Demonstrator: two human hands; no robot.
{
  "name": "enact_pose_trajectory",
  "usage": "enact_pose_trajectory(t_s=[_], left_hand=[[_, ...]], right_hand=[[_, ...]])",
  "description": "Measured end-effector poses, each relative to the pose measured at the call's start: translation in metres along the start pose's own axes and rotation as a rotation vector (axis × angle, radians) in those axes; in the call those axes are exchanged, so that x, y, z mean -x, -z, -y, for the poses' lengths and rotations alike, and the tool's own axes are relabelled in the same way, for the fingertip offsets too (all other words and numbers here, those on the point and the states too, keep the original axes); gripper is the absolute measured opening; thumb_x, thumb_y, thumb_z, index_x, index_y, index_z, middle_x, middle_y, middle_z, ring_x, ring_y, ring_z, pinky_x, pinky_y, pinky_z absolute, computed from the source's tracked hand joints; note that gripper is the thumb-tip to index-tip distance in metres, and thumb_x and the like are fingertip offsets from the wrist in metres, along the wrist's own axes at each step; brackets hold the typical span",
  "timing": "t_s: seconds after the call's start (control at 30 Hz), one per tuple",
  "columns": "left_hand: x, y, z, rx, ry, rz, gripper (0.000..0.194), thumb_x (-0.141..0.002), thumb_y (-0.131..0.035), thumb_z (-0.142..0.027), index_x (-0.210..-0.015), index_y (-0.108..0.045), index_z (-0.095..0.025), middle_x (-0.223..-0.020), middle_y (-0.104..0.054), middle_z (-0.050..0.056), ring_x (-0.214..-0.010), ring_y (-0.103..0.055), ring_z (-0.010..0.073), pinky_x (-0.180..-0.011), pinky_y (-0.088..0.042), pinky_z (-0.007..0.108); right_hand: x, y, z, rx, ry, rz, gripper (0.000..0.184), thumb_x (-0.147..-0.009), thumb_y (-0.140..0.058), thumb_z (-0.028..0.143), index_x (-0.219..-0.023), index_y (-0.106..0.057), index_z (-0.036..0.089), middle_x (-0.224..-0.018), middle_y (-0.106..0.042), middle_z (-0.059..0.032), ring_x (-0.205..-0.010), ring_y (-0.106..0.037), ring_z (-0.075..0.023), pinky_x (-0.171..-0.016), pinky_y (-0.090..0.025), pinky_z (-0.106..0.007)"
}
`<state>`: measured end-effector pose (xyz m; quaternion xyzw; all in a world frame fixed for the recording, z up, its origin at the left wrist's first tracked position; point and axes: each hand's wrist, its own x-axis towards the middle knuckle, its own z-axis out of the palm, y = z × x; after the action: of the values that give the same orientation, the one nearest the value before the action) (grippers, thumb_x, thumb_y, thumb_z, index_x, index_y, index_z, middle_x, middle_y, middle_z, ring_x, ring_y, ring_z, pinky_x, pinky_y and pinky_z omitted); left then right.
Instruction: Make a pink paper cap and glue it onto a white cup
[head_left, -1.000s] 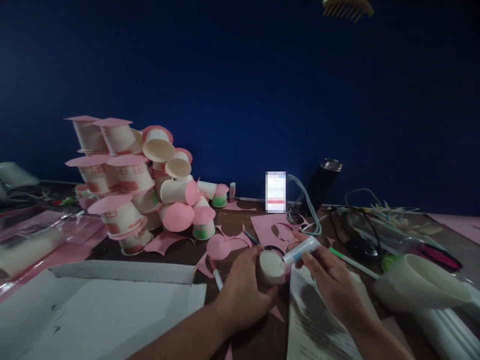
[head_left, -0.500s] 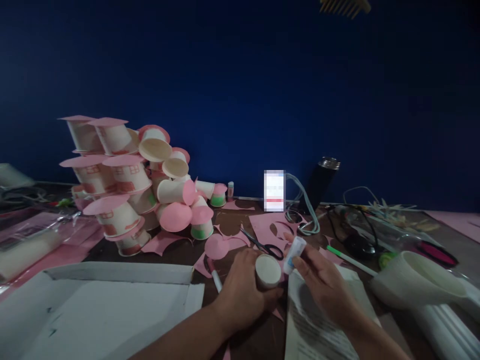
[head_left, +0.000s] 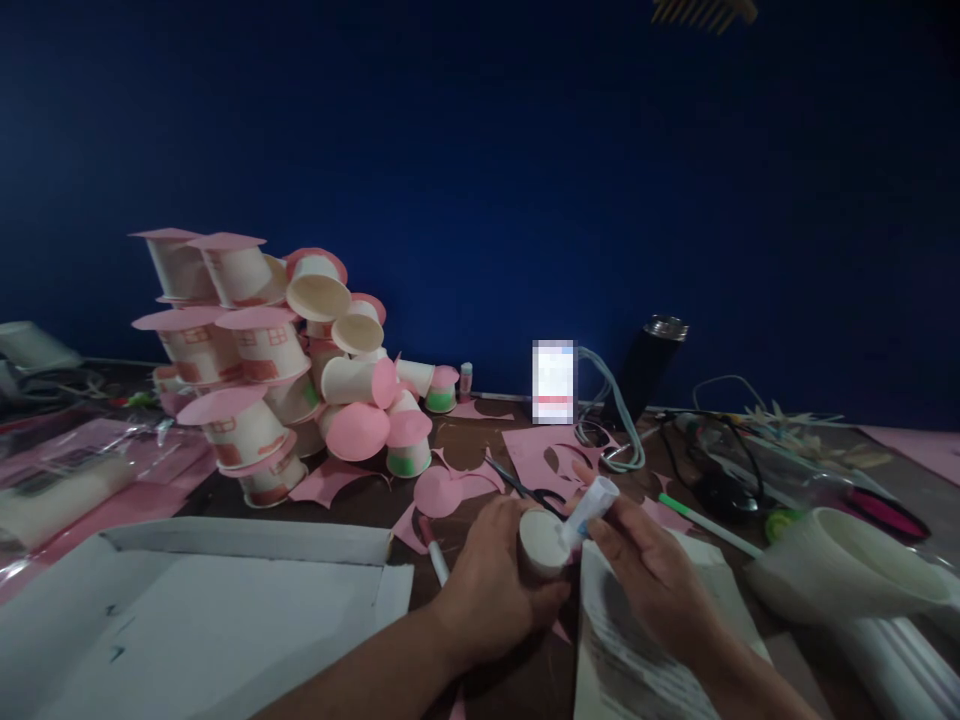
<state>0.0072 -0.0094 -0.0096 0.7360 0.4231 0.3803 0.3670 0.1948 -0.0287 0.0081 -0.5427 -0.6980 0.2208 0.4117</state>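
Note:
My left hand (head_left: 499,575) is wrapped round a small white paper cup (head_left: 542,545), its round end tilted up toward me. My right hand (head_left: 649,570) grips a white glue stick (head_left: 594,508) on a slant. The lower end of the stick meets the right side of the cup's round edge. Just beyond the hands lie black-handled scissors (head_left: 546,497), partly hidden by my fingers. A pink paper disc (head_left: 438,492) rests left of them, and a marker (head_left: 435,552) lies beside my left hand.
Stacked paper cups with pink disc roofs (head_left: 262,345) stand at the left. An open white box (head_left: 225,630) fills the front left. A printed sheet (head_left: 622,640) lies under my right arm. Farther back are a black bottle (head_left: 649,365), cut pink paper (head_left: 517,450) and a blurred-out bright rectangle (head_left: 553,382).
The glue stick has come from beside the cup onto its edge. The cup has tilted slightly toward it. The whole view has shifted a little.

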Motion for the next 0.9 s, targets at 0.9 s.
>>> enact_pose_trajectory(t_s=[0.9], left_hand=[[0.0012, -0.0041, 0.0073, -0.043, 0.039, 0.013, 0.060, -0.054, -0.087, -0.031, -0.105, -0.058, -0.022, -0.111, -0.054, 0.006, -0.107, -0.048, 0.0277, -0.093, -0.041, 0.042]], right_hand=[[0.0007, -0.0032, -0.0023, -0.068, -0.059, -0.070, 0.044, -0.092, -0.053, 0.043, -0.132, -0.051, 0.026, -0.122, -0.066, -0.0059, -0.102, -0.063, -0.0219, -0.091, -0.046, -0.032]])
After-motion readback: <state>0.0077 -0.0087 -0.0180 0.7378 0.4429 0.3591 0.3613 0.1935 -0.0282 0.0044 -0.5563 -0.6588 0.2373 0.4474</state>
